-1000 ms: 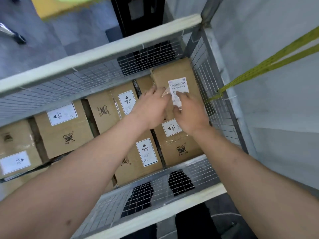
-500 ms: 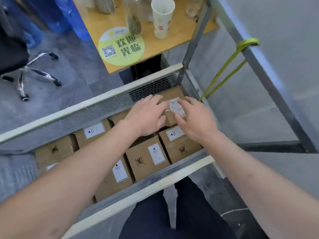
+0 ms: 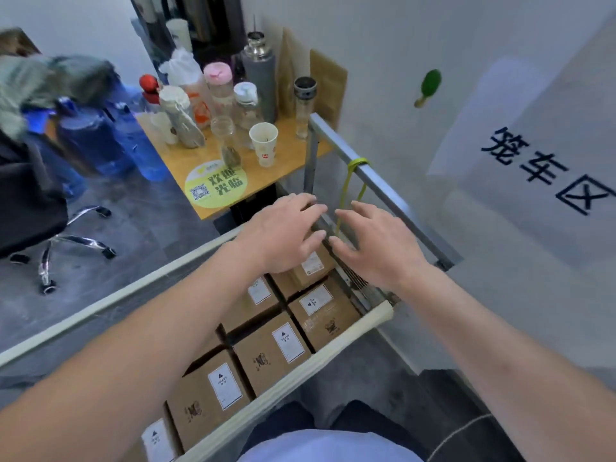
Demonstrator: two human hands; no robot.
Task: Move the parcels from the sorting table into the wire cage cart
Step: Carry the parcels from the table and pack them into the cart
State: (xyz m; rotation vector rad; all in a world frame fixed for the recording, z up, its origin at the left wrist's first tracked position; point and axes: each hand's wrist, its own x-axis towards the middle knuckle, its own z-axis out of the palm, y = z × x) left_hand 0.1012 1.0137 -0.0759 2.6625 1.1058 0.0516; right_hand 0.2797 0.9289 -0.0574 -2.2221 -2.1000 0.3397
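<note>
Fingers [image 3: 305, 203] spread and relaxed on both hands, gripping nothing. Left hand [image 3: 286, 235] and right hand [image 3: 373, 243] now lifted clear of the top parcel [image 3: 310, 266], no longer flat on its label as a second ago. Released, then, and left lying on the stack at the far right corner of the cage cart [image 3: 350, 341]. Probably one placement finished; next likely a turn back to the sorting table, not in view here. Plain brown cardboard boxes [image 3: 270, 351] below, square-edged, matte, each with a white printed label, packed tight in rows. Thin wire mesh walls, pale padded top rail. Beyond, a wooden counter [image 3: 173, 165] crowded with bottles and a paper cup [image 3: 264, 143].
</note>
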